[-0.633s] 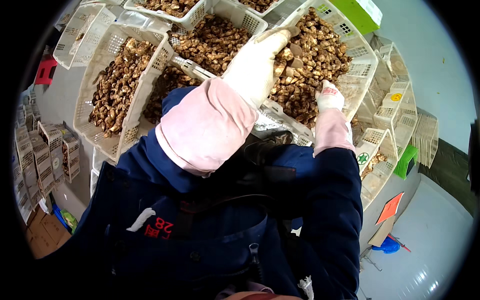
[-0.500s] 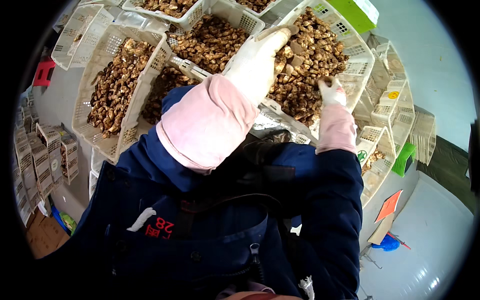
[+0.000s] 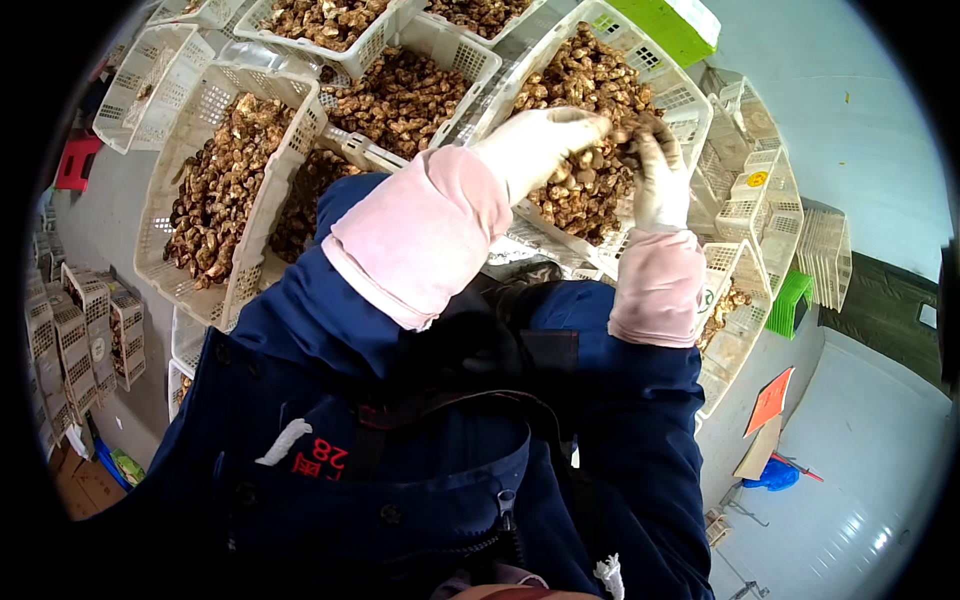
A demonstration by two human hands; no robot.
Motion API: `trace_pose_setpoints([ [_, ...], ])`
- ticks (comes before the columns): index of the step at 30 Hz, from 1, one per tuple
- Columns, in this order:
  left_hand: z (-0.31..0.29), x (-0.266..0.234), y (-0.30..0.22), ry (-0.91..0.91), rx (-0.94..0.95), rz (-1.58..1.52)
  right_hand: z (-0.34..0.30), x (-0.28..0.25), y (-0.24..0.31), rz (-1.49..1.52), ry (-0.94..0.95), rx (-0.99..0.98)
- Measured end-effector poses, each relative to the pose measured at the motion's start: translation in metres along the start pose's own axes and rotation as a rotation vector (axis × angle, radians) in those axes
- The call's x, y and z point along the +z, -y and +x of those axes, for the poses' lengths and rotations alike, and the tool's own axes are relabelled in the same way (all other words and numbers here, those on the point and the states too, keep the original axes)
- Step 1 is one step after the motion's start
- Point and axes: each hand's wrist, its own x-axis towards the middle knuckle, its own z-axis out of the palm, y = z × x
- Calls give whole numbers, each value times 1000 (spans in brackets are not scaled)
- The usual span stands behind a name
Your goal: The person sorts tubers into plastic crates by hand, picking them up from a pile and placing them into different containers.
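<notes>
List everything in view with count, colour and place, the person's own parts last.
Crates: many, white, all around.
Pieces: uncountable, brown, in crates.
Box: one, green-white, top right.
Basket: one, green, right.
Sheet: one, orange, lower right.
Unclear item: one, blue, lower right.
Cartons: count unclear, brown, lower left.
Stool, seemingly: one, red, upper left.
Jacket: one, navy, lower middle.
Cuffs: two, pink, wrists.
Left hand: one, white-gloved, over pieces.
Right hand: one, white-gloved, beside it.

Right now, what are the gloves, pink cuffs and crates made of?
Gloves: whitish, matt and close-fitting; knitted cloth or rubber, I can't tell. Pink cuffs: likely soft, matt cloth, since they wrinkle and bunch. Crates: probably hard, smooth plastic, with regular holes through stiff, whitish walls.
</notes>
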Motion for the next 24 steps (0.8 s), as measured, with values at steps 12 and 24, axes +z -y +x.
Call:
trace_pose_setpoints([
  [12, -13, 2, -14, -124, 94, 72, 33, -67, -65, -1359, 35, 220],
  [24, -8, -2, -15, -206, 172, 56, 63, -58, -117, -1643, 59, 712],
])
